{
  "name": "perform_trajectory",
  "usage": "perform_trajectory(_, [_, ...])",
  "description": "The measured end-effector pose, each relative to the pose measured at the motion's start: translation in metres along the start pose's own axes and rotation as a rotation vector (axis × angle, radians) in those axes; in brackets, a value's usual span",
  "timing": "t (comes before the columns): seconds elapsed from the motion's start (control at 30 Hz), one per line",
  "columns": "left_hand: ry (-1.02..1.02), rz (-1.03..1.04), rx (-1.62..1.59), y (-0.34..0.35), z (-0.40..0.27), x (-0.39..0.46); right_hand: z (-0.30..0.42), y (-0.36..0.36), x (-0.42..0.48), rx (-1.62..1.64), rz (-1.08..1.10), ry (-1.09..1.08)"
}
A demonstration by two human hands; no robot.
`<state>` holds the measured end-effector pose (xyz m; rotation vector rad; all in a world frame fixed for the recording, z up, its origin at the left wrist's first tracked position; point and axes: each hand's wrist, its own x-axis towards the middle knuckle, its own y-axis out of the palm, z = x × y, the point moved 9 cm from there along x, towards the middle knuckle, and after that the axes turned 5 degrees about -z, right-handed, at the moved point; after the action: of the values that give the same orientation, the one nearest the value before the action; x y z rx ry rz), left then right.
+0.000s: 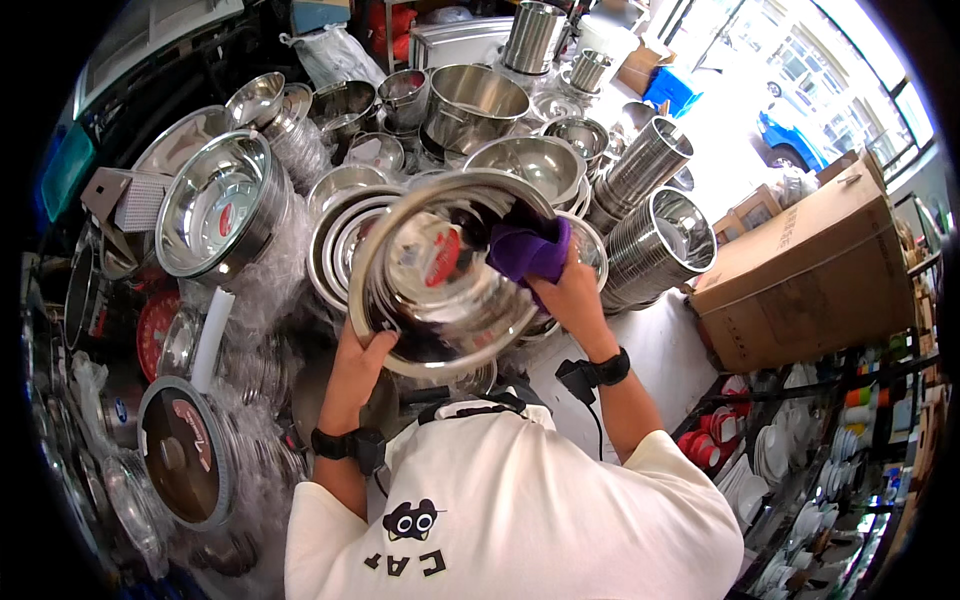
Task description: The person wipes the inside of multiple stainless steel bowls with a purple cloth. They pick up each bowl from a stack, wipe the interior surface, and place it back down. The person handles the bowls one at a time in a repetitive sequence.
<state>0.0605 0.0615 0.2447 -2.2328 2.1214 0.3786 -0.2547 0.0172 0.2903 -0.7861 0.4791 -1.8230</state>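
Note:
A large shiny stainless steel basin (420, 330) with a red sticker inside is tilted up in front of me. My left hand (364, 360) grips its lower left rim, thumb on the inner side and fingers hidden behind. A bunched purple cloth (529, 251) is in my right hand (568, 296), against the basin's right rim and inner wall. Behind the basin, a nest of steel bowls (326, 247) shows at the left, and a wide two-handled steel pan (529, 161) lies beyond its upper rim.
Stacked basins (217, 206) and a lidded pan (187, 457) stand at the left. Tilted stacks of steel cylinders (637, 251) are on the right, near a large cardboard box (810, 262). Deep pots (476, 105) stand at the back. Shelves with dishes (772, 454) line the lower right.

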Motion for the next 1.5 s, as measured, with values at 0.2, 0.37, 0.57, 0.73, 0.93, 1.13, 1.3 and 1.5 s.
perform_trajectory(0.2, [0.219, -0.033, 0.049, -0.001, 0.004, 0.014, -0.041, 0.096, -0.070, 0.172, 0.644, 0.291])
perform_trajectory(0.37, [0.213, 0.025, 0.183, 0.011, 0.000, 0.013, -0.004, 0.053, -0.041, 0.309, 0.277, 0.028])
perform_trajectory(0.57, [0.226, 0.134, 0.177, 0.034, 0.009, 0.008, 0.042, 0.002, -0.007, 0.095, -0.117, -0.364])
perform_trajectory(0.73, [0.250, 0.141, 0.169, 0.048, -0.003, -0.001, 0.028, 0.049, -0.021, -0.215, 0.044, -0.403])
perform_trajectory(0.93, [0.125, 0.208, 0.216, 0.057, 0.006, -0.003, 0.018, 0.118, -0.069, -0.105, 0.432, -0.310])
perform_trajectory(1.13, [0.080, 0.160, 0.166, 0.052, 0.019, 0.007, 0.049, 0.125, -0.061, 0.359, 0.478, -0.278])
perform_trajectory(1.3, [0.038, 0.099, 0.111, 0.030, 0.015, 0.013, 0.039, 0.105, -0.066, 0.183, 0.521, -0.395])
perform_trajectory(1.5, [0.104, 0.103, 0.099, 0.019, 0.020, 0.011, 0.002, 0.040, -0.050, -0.239, 0.112, -0.514])
